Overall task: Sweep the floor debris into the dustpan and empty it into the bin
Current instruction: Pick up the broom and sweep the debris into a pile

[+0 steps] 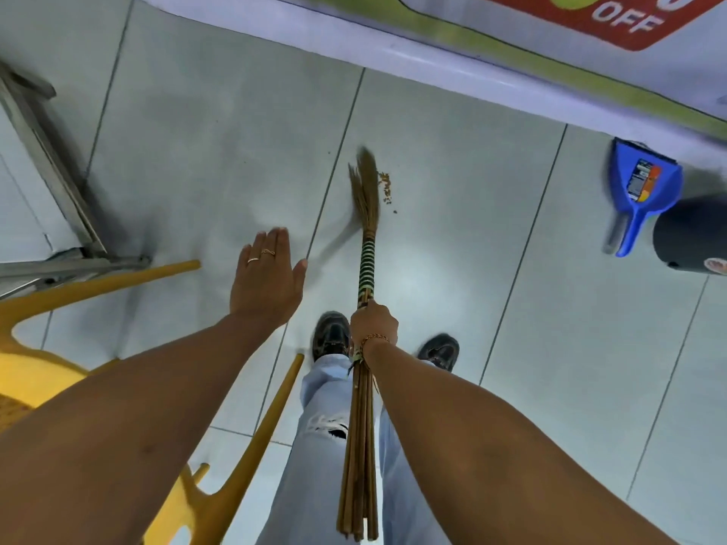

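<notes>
Glossy pale floor tiles (432,308) with thin dark joints. Banner (590,29) along the far edge, red panel reading "OFF". Yellow plastic chair (47,379), tapered legs. Blue plastic dustpan (645,190), labelled, print illegible, just beside a black round bin (692,238). Right hand (373,322) clamped on a bundled-stick broom (364,269), green-banded wrapping; bristles touch brown crumb debris (387,188). Left hand (267,277) flat, fingers spread, empty.

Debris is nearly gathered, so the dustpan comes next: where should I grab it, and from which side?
Grip the dustpan by its handle, probably from the near side with the free left hand. The handle points back toward the person, clear of the bin beside it, while the scoop's mouth faces away.
</notes>
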A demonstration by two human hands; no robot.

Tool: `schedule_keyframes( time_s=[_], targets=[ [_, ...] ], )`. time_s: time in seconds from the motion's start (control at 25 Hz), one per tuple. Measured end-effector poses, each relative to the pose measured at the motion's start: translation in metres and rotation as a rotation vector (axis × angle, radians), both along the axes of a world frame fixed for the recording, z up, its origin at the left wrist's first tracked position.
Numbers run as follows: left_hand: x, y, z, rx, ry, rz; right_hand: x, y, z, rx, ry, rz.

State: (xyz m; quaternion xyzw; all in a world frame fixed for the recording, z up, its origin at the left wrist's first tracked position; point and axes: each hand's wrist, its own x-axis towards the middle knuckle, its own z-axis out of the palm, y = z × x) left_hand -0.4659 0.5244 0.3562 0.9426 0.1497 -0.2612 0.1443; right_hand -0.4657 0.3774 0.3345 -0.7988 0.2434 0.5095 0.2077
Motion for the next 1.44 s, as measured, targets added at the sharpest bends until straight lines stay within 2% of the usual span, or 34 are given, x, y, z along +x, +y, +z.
schedule_keyframes(
  time_s=[0.24, 0.4, 0.56, 0.72, 1.08, 1.44],
  targets=[
    [-0.018, -0.016, 0.002, -0.012, 0.022, -0.055, -0.034, -0.040, 0.022, 0.051, -0.185, 0.022],
    [-0.024, -0.025, 0.008, -0.023, 0.033, -0.069, -0.048, -0.063, 0.029, 0.005, -0.252, -0.085],
    [-0.019, -0.031, 0.011, -0.033, 0.001, -0.082, -0.053, -0.068, 0.013, -0.105, -0.107, -0.175],
    [-0.017, -0.026, 0.008, -0.013, 0.002, -0.097, -0.051, -0.044, 0.002, -0.031, 0.068, -0.179],
    [-0.018, 0.007, -0.003, -0.006, 0.049, -0.065, -0.007, 0.008, -0.032, 0.056, 0.045, -0.419],
    [-0.024, 0.025, -0.013, 0.001, 0.063, -0.016, 0.020, 0.020, -0.047, 0.035, 0.020, -0.337]
  ],
)
